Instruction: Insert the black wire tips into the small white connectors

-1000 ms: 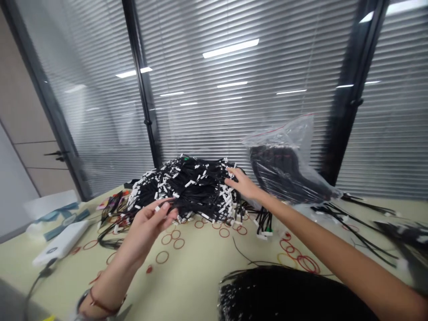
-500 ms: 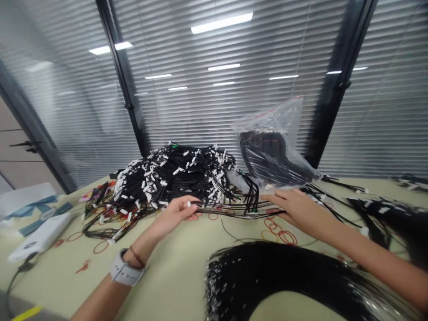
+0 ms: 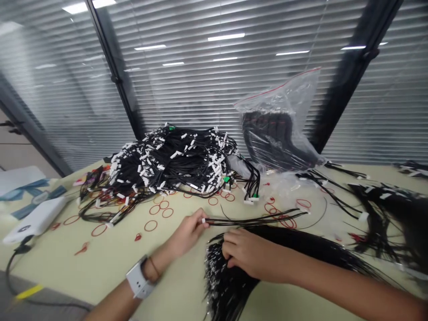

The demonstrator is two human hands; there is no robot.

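My left hand (image 3: 191,231) is closed on one end of a black wire harness (image 3: 254,220), right at its small white connector. The harness stretches to the right above the table, its strands fanning slightly toward the far end. My right hand (image 3: 245,252) rests over the left end of a large bundle of loose black wires (image 3: 284,235) with shiny metal tips. Its fingers are curled down at the wires; whether one is pinched is hidden. A white watch (image 3: 139,277) is on my left wrist.
Behind lies a heap of black harnesses with white connectors (image 3: 180,160). A clear zip bag of black cables (image 3: 270,138) stands against the blinds. Red rubber bands (image 3: 150,225) are scattered about. A white power bank (image 3: 36,219) sits left, more black cables (image 3: 384,214) right.
My right hand has left the harness and come down to the loose wire bundle. My left hand has moved right and nearer, still holding the harness. The view has tilted down.
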